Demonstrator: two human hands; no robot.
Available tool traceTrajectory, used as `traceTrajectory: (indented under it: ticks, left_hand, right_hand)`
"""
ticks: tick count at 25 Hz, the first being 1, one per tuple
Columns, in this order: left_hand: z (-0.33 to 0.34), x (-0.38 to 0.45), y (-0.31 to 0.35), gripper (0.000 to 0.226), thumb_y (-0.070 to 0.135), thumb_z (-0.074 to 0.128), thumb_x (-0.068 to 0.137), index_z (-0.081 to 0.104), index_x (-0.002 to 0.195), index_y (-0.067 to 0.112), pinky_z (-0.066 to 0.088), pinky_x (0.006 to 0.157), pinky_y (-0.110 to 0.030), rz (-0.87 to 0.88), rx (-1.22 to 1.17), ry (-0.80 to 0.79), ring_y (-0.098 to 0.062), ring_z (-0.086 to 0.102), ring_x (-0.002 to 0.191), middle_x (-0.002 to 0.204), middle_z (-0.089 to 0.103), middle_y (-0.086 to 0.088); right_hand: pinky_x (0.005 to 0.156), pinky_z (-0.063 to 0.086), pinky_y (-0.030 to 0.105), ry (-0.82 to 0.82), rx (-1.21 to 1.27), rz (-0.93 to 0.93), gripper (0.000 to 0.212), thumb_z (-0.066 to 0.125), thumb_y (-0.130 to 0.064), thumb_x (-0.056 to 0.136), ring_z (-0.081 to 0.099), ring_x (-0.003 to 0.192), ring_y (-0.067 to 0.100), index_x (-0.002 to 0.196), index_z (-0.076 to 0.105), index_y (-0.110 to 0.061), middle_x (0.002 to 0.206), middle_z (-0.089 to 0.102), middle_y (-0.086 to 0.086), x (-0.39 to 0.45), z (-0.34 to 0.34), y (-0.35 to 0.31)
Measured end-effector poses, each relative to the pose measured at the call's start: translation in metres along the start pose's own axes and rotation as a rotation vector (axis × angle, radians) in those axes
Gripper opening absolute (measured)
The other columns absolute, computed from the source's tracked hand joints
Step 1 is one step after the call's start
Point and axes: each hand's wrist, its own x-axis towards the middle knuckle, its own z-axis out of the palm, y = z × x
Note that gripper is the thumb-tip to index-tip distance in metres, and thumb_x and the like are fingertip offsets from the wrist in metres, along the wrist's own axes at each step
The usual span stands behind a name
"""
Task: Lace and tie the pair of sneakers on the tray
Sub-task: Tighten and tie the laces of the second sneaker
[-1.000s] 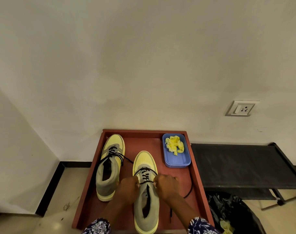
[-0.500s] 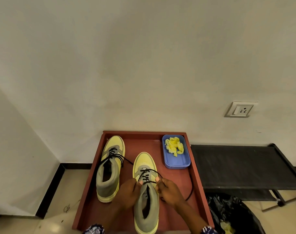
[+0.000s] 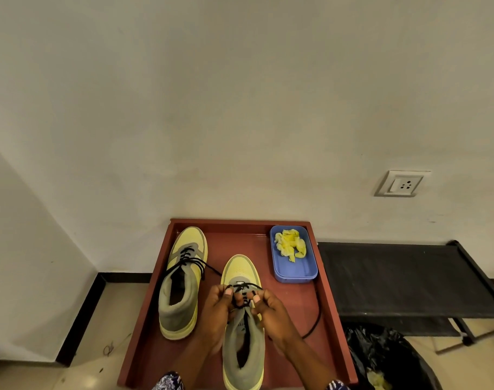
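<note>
Two yellow and grey sneakers stand on a reddish-brown tray (image 3: pixel 329 299), toes toward the wall. The left sneaker (image 3: pixel 181 285) is laced with a black lace whose loose ends trail over its sides. Over the tongue of the right sneaker (image 3: pixel 241 350), my left hand (image 3: pixel 216 308) and my right hand (image 3: pixel 269 309) meet, each pinching the black lace (image 3: pixel 243 288) near the upper eyelets. One long end of that lace (image 3: pixel 314 323) curves across the tray floor on the right.
A blue plastic dish (image 3: pixel 293 263) with crumpled yellow paper sits in the tray's far right corner. A black low rack (image 3: pixel 403 280) stands to the right, with a black rubbish bag (image 3: pixel 381 358) below it. A wall socket (image 3: pixel 402 183) is above. White walls close the left and back.
Both hands have drawn closer together over the right sneaker's tongue and lifted the lace ends slightly. The left sneaker and blue dish have not moved.
</note>
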Motion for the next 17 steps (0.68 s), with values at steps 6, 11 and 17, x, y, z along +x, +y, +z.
traceTrajectory:
  ticks: [6,11,17]
  left_hand:
    - [-0.002,0.008,-0.009,0.033,-0.01,0.037,0.09,0.058,0.095,0.015,0.049,0.085,-0.035,0.044,0.223,0.029,-0.02,0.059,0.085,0.091,0.063,-0.012]
    - [0.0,0.014,-0.014,0.026,-0.012,0.042,0.088,0.056,0.104,0.004,0.05,0.083,-0.039,0.04,0.201,0.068,-0.021,0.061,0.078,0.087,0.066,-0.015]
    - [0.005,0.013,-0.007,0.01,-0.007,0.049,0.09,0.049,0.085,0.002,0.05,0.05,-0.017,-0.042,0.028,0.135,-0.016,0.054,0.056,0.064,0.056,-0.012]
  right_hand:
    - [0.092,0.05,0.036,0.016,0.047,-0.086,0.022,0.045,-0.013,0.094,0.064,0.096,0.019,0.102,0.063,-0.021,0.102,0.069,0.008,0.009,0.006,0.009]
    - [0.083,0.049,0.024,0.04,-0.048,-0.136,0.031,0.042,-0.005,0.095,0.061,0.085,0.006,0.102,0.061,-0.027,0.099,0.067,0.001,0.015,0.01,0.01]
    - [0.081,0.052,0.035,0.06,0.0,-0.135,0.021,0.042,0.003,0.091,0.064,0.076,0.016,0.096,0.047,-0.017,0.078,0.067,0.007,0.015,0.009,0.007]
